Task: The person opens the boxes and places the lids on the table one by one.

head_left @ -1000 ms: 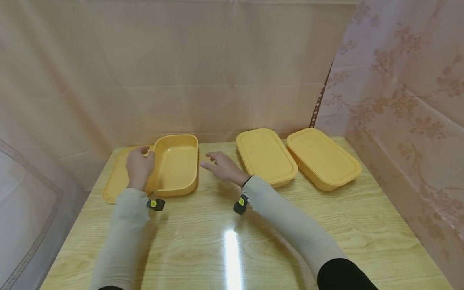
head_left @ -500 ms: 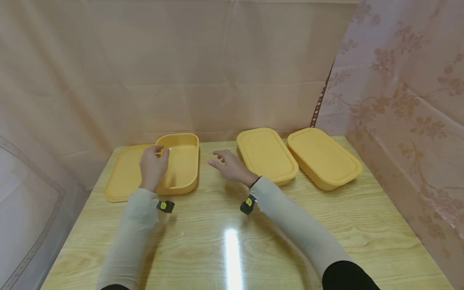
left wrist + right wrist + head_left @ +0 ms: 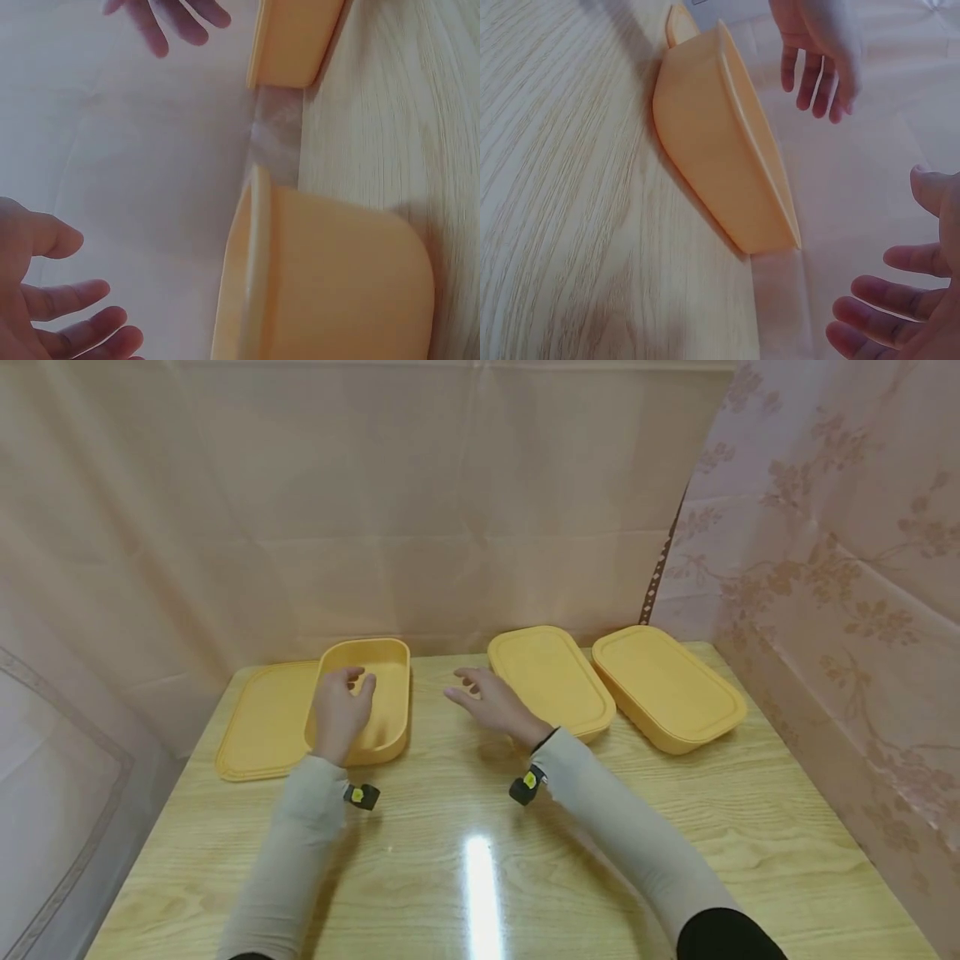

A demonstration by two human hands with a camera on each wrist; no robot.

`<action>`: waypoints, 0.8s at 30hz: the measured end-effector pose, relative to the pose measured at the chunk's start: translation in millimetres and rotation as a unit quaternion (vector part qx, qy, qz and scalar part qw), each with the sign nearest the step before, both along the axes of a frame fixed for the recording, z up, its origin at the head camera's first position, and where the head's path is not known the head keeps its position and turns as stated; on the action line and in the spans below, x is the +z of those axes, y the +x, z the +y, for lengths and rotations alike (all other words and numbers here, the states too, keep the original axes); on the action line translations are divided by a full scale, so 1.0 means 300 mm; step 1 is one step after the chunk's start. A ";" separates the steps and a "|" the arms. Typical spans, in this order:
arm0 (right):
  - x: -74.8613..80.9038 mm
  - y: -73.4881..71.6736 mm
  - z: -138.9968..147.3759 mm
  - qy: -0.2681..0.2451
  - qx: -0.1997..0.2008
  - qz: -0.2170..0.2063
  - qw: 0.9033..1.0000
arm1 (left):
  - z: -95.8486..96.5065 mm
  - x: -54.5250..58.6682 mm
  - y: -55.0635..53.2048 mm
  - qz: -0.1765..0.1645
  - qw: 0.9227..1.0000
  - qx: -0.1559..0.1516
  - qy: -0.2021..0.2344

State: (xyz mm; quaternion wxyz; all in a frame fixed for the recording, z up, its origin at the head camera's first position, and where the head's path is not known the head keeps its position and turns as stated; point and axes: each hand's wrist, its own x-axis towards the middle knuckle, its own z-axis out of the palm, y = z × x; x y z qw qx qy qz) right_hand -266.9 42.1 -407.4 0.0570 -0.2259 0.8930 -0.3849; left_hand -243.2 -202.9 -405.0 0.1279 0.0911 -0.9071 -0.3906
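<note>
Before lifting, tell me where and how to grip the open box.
Probably pinch the right wall's rim, coming from the right with the right hand: the open box stands upright with that wall exposed, while the lid lies along its left side.

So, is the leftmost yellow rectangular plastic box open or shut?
Open: the box shows its interior; a flat yellow plastic lid lies beside it.

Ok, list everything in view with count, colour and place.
Table: 1, pale wood, under the boxes
Open box: 1, yellow, table's left half
Loose lid: 1, yellow, left of open box
Lidded boxes: 2, yellow, right half
Cloths: count unclear, beige behind, pink flowered right, pale left
Wrist cameras: 2, black, one per wrist
Sleeves: 2, light grey, on forearms
Left hand: 1, bare, over the open box
Right hand: 1, bare, between open and lidded boxes
</note>
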 end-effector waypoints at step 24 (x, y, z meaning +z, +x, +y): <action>0.030 0.027 0.088 -0.017 -0.011 0.007 1.000 | 0.161 0.018 0.055 0.053 0.997 -0.048 0.022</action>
